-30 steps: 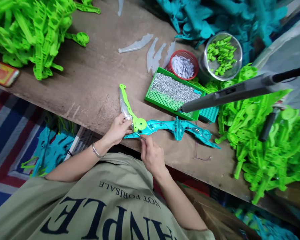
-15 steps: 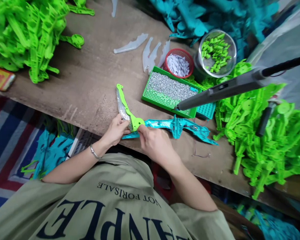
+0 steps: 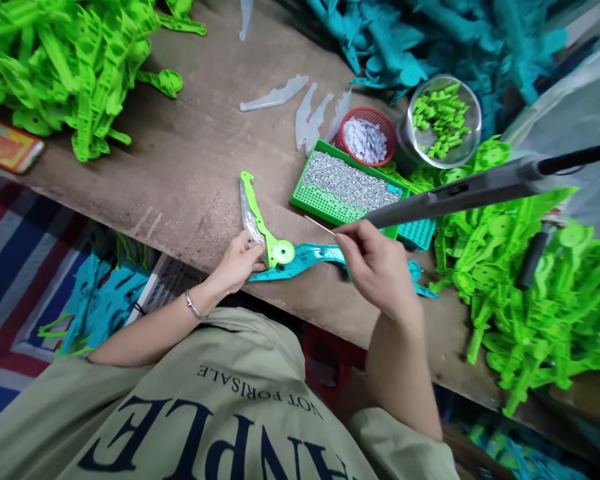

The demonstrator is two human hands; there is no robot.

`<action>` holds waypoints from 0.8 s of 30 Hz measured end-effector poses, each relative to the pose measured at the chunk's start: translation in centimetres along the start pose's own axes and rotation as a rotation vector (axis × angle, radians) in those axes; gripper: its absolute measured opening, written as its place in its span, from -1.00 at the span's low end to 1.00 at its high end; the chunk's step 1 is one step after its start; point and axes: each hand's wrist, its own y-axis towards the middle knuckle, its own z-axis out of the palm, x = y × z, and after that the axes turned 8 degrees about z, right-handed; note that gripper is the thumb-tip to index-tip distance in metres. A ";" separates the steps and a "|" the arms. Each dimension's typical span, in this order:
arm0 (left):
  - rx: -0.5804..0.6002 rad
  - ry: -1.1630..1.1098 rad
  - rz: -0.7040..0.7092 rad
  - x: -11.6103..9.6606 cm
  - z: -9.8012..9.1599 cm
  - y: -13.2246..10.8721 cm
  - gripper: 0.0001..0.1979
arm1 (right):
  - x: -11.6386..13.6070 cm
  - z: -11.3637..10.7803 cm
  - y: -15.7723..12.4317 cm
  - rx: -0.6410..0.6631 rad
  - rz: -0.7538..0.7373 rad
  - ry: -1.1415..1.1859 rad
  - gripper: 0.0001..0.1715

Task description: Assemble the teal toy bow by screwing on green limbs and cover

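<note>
At the table's front edge my left hand (image 3: 239, 261) is closed on the lower end of a green arm piece (image 3: 260, 220), which has a clear plastic strip along its left side. The round green end lies over the left part of a long teal piece (image 3: 305, 261). My right hand (image 3: 375, 263) is raised over the teal piece's right half and hides part of it. Its fingers are pinched by the tip of a grey electric screwdriver (image 3: 430, 203), and a thin pale rod (image 3: 320, 225) points left from the fingertips.
Behind stand a green tray of small metal parts (image 3: 350, 177), a red basket of white pieces (image 3: 365, 135) and a clear bowl of green pieces (image 3: 443, 120). Green piles (image 3: 80, 73) (image 3: 545, 280) flank the brown table (image 3: 195, 140); a teal pile (image 3: 430, 40) is at the back.
My right hand has left the round green end and moved right and up to beside the screwdriver tip. The thin rod now shows. My left hand keeps its hold.
</note>
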 end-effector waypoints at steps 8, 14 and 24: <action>0.014 -0.018 0.002 0.0 0.0 0.0 -0.66 | -1.0 7.3 3.9 -0.115 -0.153 -0.213 -0.71; 0.026 -0.070 0.007 0.0 0.1 0.0 -0.67 | 1.3 6.7 1.0 0.013 -0.421 0.065 -0.42; -0.012 -0.054 -0.012 0.0 0.4 -0.1 -0.80 | 2.0 6.6 1.2 0.170 -0.254 0.204 -0.41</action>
